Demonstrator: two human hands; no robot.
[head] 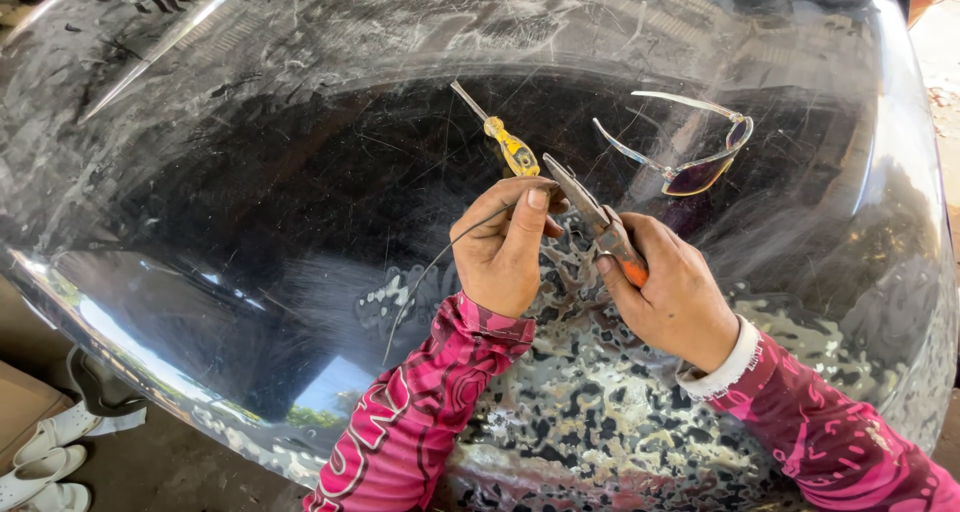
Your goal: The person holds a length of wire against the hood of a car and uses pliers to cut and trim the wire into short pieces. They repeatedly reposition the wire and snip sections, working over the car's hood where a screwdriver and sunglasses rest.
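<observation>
Mid-job on the wire [440,257]: left hand [503,247] pinches its end over the middle of the car hood [250,202]; right hand [672,297] is clenched around orange-handled pliers [598,217], tips just beside the pinch; I'd guess the next bit needs a careful bite.

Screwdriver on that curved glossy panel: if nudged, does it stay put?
Probably not. The yellow-handled screwdriver has a rounded handle and thin shaft, so it likely rolls. It lies on a smooth, domed black panel, which likely gives little grip. It looks small and light, so a light push should shift it.
</observation>
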